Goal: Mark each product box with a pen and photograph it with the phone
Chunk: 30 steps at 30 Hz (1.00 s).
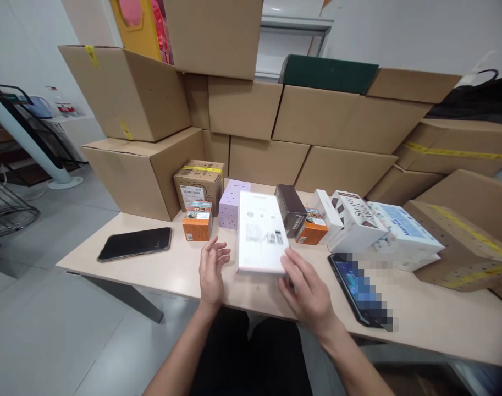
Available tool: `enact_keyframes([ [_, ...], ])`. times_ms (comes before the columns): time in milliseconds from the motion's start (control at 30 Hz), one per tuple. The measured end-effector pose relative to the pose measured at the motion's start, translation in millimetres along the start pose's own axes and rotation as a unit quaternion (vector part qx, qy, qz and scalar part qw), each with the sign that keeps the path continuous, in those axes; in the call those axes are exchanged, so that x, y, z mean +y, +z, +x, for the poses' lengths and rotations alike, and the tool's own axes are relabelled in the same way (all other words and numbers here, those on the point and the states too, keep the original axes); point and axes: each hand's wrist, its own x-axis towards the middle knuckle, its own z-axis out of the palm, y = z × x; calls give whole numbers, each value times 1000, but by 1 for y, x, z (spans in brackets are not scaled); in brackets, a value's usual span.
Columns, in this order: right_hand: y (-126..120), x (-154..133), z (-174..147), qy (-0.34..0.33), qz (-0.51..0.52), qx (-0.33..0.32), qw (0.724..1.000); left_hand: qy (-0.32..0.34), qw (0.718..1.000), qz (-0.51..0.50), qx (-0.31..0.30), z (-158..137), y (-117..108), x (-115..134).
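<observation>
My right hand (306,294) meets the near right corner of the flat white box (261,234), fingers loosely spread; whether they grip it, I cannot tell. My left hand (211,269) hovers open just left of the box, holding nothing. The box lies flat on the table (168,269), near edge centre, between an orange carton (197,221) and a phone (360,291).

white box (260,231): printed label + codes, too small to read | kraft box far left (199,185): white sticker, illegible | blue-white box right (403,231): blue lettering, blurred
</observation>
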Motion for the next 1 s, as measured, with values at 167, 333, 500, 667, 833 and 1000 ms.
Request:
enact_keyframes([
  [167,5,-27,-57,37,4,-26,999,-74,989,-30,-125,-3,4,3],
  [333,25,-43,-68,96,25,-15,995,-19,983,50,-174,-8,1,4],
  [500,29,-49,-57,95,116,-31,988,17,983,125,-133,-13,-2,11],
  [667,25,-45,-54,156,199,-17,967,39,994,99,-1,-7,-1,7],
  [833,25,-42,-54,201,215,-17,955,-37,994,99,-19,1,-7,0],
  [1000,23,-42,-54,222,232,-13,947,3,989,112,-97,-2,-7,17],
])
